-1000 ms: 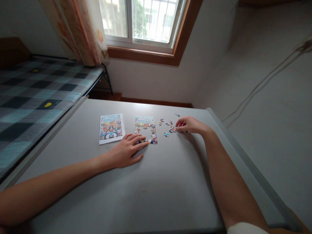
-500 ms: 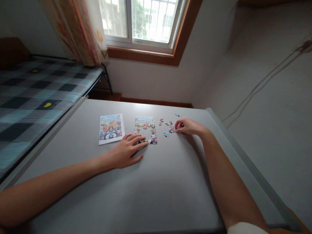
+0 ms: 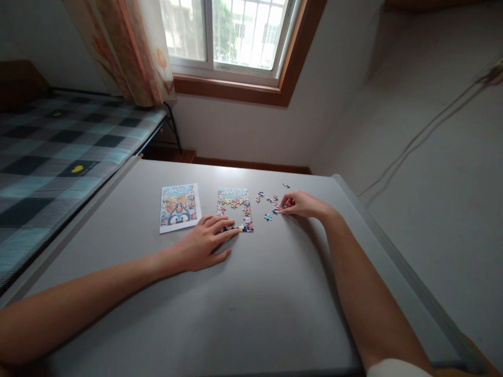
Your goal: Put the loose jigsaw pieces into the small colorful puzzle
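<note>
A partly built colourful jigsaw puzzle (image 3: 234, 207) lies on the grey table (image 3: 251, 314). My left hand (image 3: 204, 242) rests flat beside it, fingers stretched out and touching its lower left corner. Several loose puzzle pieces (image 3: 269, 201) are scattered to the right of the puzzle. My right hand (image 3: 301, 204) sits among them with its fingertips pinched together on a small piece at the edge of the pile; the piece itself is too small to make out clearly. A printed reference picture (image 3: 179, 206) with a blue cartoon figure lies left of the puzzle.
A bed with a checked mattress (image 3: 51, 152) stands left of the table. A window (image 3: 228, 36) with a patterned curtain (image 3: 126, 52) is behind. A cable (image 3: 428, 131) runs along the right wall. The table's right rim (image 3: 393, 251) is raised.
My right hand has shifted slightly left, toward the loose pieces, and its fingers have drawn together. My left hand has stayed in place.
</note>
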A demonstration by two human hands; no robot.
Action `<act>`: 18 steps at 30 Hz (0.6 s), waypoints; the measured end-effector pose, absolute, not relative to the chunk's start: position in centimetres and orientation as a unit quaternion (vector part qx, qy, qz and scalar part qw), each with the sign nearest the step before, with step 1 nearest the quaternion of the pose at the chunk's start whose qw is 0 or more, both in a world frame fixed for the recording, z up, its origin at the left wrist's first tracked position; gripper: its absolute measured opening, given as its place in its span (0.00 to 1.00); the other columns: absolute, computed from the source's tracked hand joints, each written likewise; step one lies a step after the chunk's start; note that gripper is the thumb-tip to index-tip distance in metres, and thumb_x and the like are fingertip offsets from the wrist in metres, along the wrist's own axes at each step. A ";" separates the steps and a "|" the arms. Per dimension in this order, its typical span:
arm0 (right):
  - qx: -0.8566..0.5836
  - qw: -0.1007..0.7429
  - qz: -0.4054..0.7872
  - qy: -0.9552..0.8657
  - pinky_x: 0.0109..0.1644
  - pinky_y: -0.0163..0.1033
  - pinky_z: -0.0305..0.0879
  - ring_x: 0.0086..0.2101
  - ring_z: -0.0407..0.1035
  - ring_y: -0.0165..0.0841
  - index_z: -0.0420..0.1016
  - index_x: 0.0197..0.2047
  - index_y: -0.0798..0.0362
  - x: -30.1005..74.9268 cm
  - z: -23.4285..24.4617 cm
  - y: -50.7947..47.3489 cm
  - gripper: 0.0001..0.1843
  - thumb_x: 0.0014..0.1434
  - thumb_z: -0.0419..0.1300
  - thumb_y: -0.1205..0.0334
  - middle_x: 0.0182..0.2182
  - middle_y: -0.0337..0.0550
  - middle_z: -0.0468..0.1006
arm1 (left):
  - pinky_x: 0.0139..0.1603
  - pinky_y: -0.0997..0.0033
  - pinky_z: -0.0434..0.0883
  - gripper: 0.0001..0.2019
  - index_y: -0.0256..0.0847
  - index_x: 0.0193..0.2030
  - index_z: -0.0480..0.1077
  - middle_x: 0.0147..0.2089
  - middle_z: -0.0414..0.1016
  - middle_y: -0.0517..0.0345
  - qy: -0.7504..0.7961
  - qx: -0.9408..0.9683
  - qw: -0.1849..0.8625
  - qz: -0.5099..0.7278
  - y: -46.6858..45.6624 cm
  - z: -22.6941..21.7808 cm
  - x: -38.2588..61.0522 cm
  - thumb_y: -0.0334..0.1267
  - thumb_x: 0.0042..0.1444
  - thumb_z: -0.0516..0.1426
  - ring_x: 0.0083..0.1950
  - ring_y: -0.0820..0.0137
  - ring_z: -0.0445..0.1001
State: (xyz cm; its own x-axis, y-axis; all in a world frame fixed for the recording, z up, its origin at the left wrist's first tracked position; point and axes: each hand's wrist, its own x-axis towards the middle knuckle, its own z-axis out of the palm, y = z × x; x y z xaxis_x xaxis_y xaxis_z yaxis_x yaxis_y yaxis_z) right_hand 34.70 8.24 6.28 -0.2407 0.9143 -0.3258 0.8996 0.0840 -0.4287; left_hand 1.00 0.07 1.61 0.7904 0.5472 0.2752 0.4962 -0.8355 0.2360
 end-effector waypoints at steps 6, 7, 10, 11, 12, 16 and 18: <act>-0.611 0.020 0.294 -0.735 0.30 0.35 0.57 0.28 0.64 0.30 0.76 0.32 0.54 35.0 6.0 8.4 0.14 0.46 0.68 0.53 0.26 0.39 0.72 | 0.64 0.47 0.61 0.25 0.48 0.67 0.61 0.65 0.65 0.48 0.274 0.943 0.077 0.175 0.1 1.5 1.0 0.43 0.63 0.53 0.65 0.55 0.63; -0.609 0.022 0.297 -0.735 0.30 0.35 0.57 0.28 0.64 0.30 0.76 0.33 0.54 35.1 6.0 8.5 0.14 0.46 0.68 0.53 0.26 0.38 0.72 | 0.64 0.47 0.61 0.25 0.48 0.67 0.61 0.65 0.65 0.48 0.274 0.943 0.077 0.174 0.1 1.5 1.0 0.43 0.63 0.53 0.65 0.55 0.63; -0.609 0.027 0.302 -0.733 0.30 0.35 0.56 0.28 0.64 0.30 0.74 0.33 0.54 35.2 5.8 8.5 0.14 0.46 0.67 0.54 0.26 0.38 0.71 | 0.64 0.48 0.60 0.24 0.47 0.67 0.62 0.65 0.65 0.48 0.277 0.943 0.076 0.168 0.1 1.6 1.0 0.43 0.64 0.53 0.65 0.55 0.63; -0.610 0.028 0.302 -0.732 0.29 0.35 0.56 0.27 0.64 0.30 0.74 0.33 0.54 35.2 5.8 8.5 0.14 0.46 0.67 0.54 0.26 0.37 0.71 | 0.64 0.48 0.60 0.24 0.47 0.67 0.62 0.65 0.65 0.48 0.278 0.943 0.076 0.168 0.1 1.6 1.0 0.43 0.64 0.53 0.65 0.55 0.63; -0.610 0.029 0.302 -0.732 0.29 0.35 0.56 0.27 0.63 0.30 0.74 0.32 0.54 35.2 5.8 8.5 0.14 0.46 0.67 0.54 0.25 0.37 0.70 | 0.64 0.48 0.60 0.24 0.48 0.67 0.62 0.65 0.65 0.48 0.278 0.942 0.076 0.170 0.1 1.6 1.0 0.43 0.63 0.53 0.65 0.55 0.63; -0.607 0.032 0.303 -0.734 0.29 0.35 0.56 0.27 0.63 0.30 0.73 0.32 0.53 35.1 5.9 8.5 0.14 0.45 0.67 0.54 0.25 0.37 0.70 | 0.64 0.48 0.60 0.24 0.49 0.66 0.62 0.65 0.65 0.49 0.277 0.942 0.079 0.174 0.1 1.6 1.0 0.43 0.63 0.53 0.65 0.55 0.63; -0.608 0.031 0.300 -0.735 0.30 0.35 0.56 0.27 0.63 0.30 0.74 0.32 0.53 35.1 5.9 8.4 0.14 0.45 0.67 0.54 0.25 0.37 0.70 | 0.64 0.48 0.60 0.24 0.49 0.66 0.62 0.65 0.65 0.49 0.278 0.941 0.079 0.174 0.1 1.6 1.0 0.42 0.63 0.53 0.65 0.55 0.63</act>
State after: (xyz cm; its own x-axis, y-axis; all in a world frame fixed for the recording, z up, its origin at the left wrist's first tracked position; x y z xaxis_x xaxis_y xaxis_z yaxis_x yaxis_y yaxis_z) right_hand 35.06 8.42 5.90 -0.2593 0.9114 -0.3196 0.8742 0.0809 -0.4787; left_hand 1.00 0.07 1.59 0.7846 0.5517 0.2829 0.4965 -0.8324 0.2461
